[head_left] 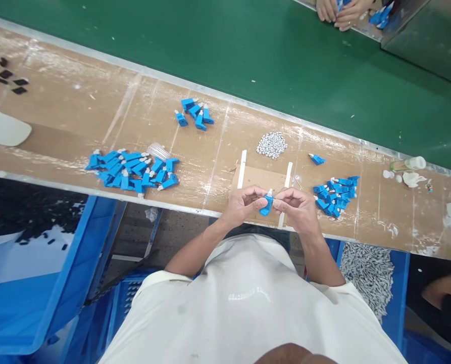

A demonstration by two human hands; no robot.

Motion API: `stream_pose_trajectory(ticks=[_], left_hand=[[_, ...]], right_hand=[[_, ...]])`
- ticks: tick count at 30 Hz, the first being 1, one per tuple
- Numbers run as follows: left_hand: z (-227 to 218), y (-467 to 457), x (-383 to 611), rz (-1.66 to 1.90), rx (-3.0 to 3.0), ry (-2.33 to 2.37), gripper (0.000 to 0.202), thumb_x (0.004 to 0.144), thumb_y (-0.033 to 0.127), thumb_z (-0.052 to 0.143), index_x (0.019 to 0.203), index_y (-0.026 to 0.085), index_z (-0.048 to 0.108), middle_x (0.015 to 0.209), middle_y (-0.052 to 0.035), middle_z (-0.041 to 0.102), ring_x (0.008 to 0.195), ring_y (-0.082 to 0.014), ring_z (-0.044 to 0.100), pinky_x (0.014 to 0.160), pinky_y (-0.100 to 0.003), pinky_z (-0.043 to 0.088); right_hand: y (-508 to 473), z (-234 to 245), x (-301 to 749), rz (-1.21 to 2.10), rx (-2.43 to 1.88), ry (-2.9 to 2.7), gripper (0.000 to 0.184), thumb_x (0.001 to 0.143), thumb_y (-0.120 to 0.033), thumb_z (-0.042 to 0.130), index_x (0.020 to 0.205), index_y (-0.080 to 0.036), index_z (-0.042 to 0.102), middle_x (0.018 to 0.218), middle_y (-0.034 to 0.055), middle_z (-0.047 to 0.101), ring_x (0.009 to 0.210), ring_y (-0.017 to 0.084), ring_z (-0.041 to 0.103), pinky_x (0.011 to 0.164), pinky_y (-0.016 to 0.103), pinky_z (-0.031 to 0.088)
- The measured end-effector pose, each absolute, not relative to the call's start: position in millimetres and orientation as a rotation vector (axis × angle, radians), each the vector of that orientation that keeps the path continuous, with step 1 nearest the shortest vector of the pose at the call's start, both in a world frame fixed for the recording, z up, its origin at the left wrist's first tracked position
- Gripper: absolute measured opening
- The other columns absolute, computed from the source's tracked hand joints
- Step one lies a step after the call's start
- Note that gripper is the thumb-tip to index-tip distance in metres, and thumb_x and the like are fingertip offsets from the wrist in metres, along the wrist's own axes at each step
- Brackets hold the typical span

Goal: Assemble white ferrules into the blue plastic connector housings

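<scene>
Left hand (244, 203) and right hand (299, 208) pinch a blue part (266, 206) between thumbs and fingertips, its pale tip pointing away from the wearer, over a cardboard mat (262, 177) near the front edge of a worktable (210, 172). Below the table, a blue bin (73, 275) at left holds black pieces (36, 210) and white sheeting; another bin (398, 293) at right is heaped with gray pieces (367, 275). A capped jar (416, 163) lies near the far right edge, its contents unclear. Faint lettering (250, 294) crosses the wearer's white shirt (240, 328), upside down from this angle; one word appears to read "CONNECTED." Two white strips (242, 169) flank the mat, with gray pellets (271, 145) just beyond. Tabletop separates the hands from the larger blue pile (132, 169) at left; the smaller pile (337, 196) sits close by the right hand. A metal-trimmed edge borders the green surface (210, 50) beyond.
</scene>
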State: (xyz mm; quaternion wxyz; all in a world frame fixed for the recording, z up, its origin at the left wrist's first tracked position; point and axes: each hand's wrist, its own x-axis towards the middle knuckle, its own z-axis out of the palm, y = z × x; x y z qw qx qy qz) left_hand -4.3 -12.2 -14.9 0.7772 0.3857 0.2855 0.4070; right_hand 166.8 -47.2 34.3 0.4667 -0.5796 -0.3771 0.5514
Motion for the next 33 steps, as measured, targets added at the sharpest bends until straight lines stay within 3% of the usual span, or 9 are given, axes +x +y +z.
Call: stream_pose_trajectory(ticks=[6, 12, 23, 27, 31, 33], left_hand=[[-13, -16, -3, 0.829, 0.817, 0.561, 0.044, 0.075, 0.055, 0.085, 0.084, 0.013, 0.073, 0.072, -0.0038, 0.069, 0.063, -0.0120, 0.061, 0.060, -0.024, 0.048], [-10, -16, -3, 0.821, 0.849, 0.524, 0.041, 0.080, 0.053, 0.082, 0.084, 0.014, 0.069, 0.070, -0.0033, 0.068, 0.063, -0.0132, 0.062, 0.061, -0.025, 0.048], [-6, -5, -11, 0.788, 0.959, 0.598, 0.046, 0.078, 0.057, 0.081, 0.084, 0.013, 0.068, 0.070, -0.0034, 0.069, 0.060, -0.0119, 0.062, 0.061, -0.025, 0.048], [-21, 45, -42, 0.992, 1.168, 1.082, 0.035, 0.080, 0.048, 0.081, 0.086, 0.015, 0.070, 0.076, -0.0032, 0.073, 0.070, -0.0147, 0.067, 0.069, -0.027, 0.051], [-45, 112, -92, 1.084, 1.318, 1.847, 0.019, 0.088, 0.030, 0.073, 0.088, 0.013, 0.066, 0.077, -0.0033, 0.072, 0.076, -0.0159, 0.066, 0.079, -0.031, 0.051], [-54, 133, -109, 1.100, 1.353, 1.878, 0.017, 0.096, 0.025, 0.062, 0.096, 0.008, 0.063, 0.083, -0.0069, 0.073, 0.081, -0.0182, 0.065, 0.084, -0.036, 0.051]], right_hand=[[-46, 29, 171, 1.617, -1.325, -0.717, 0.044, 0.052, -0.044, 0.100, 0.084, -0.022, 0.080, 0.064, -0.0021, 0.069, 0.051, 0.011, 0.061, 0.044, 0.022, 0.054], [-51, 24, 173, 1.684, -1.325, -0.575, 0.047, 0.047, -0.042, 0.102, 0.084, -0.021, 0.082, 0.064, -0.0019, 0.071, 0.049, 0.010, 0.061, 0.040, 0.019, 0.051], [-44, 17, 172, 1.818, -1.240, -0.565, 0.047, 0.050, -0.038, 0.101, 0.090, -0.024, 0.082, 0.070, -0.0021, 0.069, 0.052, 0.008, 0.059, 0.041, 0.017, 0.050], [-50, 26, 174, 1.825, -1.220, -0.653, 0.055, 0.054, -0.040, 0.100, 0.104, -0.024, 0.082, 0.080, 0.0002, 0.068, 0.056, 0.007, 0.056, 0.041, 0.016, 0.047], [-68, 25, 182, 1.662, -1.290, -0.654, 0.047, 0.058, -0.047, 0.097, 0.096, -0.023, 0.082, 0.075, 0.0006, 0.065, 0.057, 0.008, 0.054, 0.047, 0.019, 0.047], [-75, 18, 187, 1.586, -1.366, -0.689, 0.047, 0.059, -0.051, 0.094, 0.094, -0.022, 0.082, 0.070, -0.0003, 0.063, 0.056, 0.009, 0.052, 0.048, 0.021, 0.046]])
